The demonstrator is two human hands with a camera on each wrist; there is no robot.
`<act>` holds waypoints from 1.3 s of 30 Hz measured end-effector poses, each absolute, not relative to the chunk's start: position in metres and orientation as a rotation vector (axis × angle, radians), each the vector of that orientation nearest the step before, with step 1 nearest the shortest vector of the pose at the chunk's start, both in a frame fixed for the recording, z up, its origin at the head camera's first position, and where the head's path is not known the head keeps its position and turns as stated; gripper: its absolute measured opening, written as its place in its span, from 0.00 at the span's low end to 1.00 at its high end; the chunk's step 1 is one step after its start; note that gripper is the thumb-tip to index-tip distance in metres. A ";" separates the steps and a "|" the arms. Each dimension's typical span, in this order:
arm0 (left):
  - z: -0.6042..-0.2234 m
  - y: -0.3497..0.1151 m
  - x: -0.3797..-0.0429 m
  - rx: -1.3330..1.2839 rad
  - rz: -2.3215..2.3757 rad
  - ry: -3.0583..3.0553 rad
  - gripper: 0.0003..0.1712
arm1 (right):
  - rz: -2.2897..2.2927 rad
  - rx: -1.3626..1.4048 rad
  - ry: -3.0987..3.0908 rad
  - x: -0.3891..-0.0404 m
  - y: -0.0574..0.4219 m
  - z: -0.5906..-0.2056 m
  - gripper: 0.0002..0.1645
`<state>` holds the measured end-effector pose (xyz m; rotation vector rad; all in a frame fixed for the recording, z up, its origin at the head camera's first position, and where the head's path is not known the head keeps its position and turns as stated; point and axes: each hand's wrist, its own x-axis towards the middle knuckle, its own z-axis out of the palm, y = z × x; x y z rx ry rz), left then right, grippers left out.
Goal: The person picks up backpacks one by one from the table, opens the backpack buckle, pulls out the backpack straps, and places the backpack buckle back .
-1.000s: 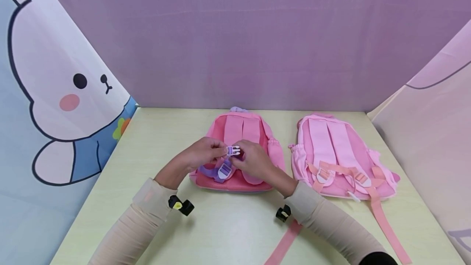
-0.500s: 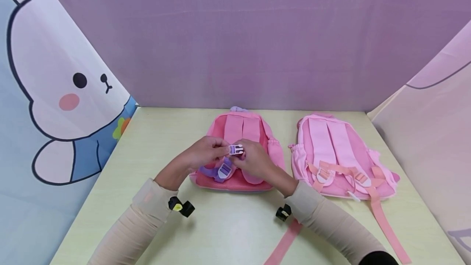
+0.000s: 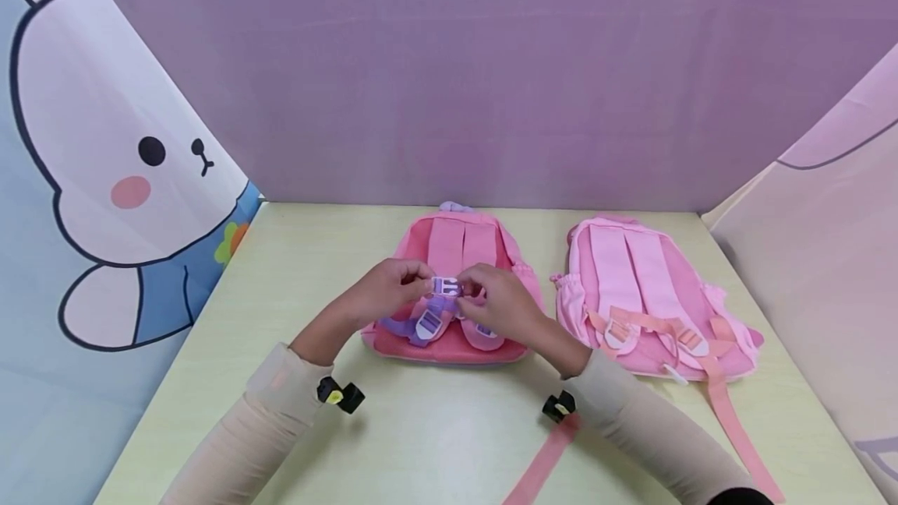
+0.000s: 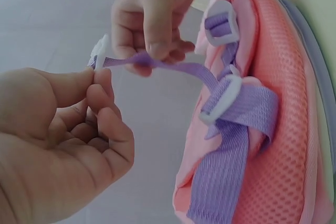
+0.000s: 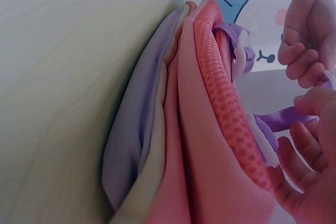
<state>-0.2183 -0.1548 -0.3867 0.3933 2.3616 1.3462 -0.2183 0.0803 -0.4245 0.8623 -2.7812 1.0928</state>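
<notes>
A coral-pink backpack (image 3: 440,351) lies with its straps facing up. Over it my left hand (image 3: 384,296) pinches a white side-release buckle (image 3: 446,287) between thumb and forefinger; its prongs point right. My right hand (image 3: 507,301) is just to the right of the buckle. In the left wrist view a purple strap (image 4: 191,68) runs from the buckle past the right thumb and fingers, which pinch it, down to a white strap adjuster (image 4: 222,100). The right wrist view shows the purple strap (image 5: 283,118) between the right thumb and fingers.
A lighter pink backpack (image 3: 634,256) with peach straps lies at the right. One long peach strap (image 3: 740,431) trails toward the front edge. Another pink strap (image 3: 543,462) lies partly under the right forearm. A purple backdrop (image 3: 477,100) stands behind the table (image 3: 316,256).
My right hand has drawn back slightly to the right and its fingers have spread along the strap. More of the purple strap and a second adjuster show. The left hand keeps the buckle nearly in place.
</notes>
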 end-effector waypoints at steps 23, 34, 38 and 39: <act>-0.406 -0.160 -0.215 0.708 0.995 2.561 0.11 | 0.675 1.163 -2.773 -0.203 0.085 -0.432 0.04; -0.409 -0.157 -0.208 0.688 0.973 2.514 0.11 | 0.352 1.180 -2.685 -0.196 0.076 -0.439 0.04; -0.410 -0.155 -0.207 0.694 0.976 2.520 0.11 | 0.300 1.145 -2.713 -0.192 0.073 -0.440 0.05; -0.410 -0.154 -0.206 0.700 0.972 2.526 0.11 | 0.296 1.140 -2.715 -0.192 0.073 -0.441 0.06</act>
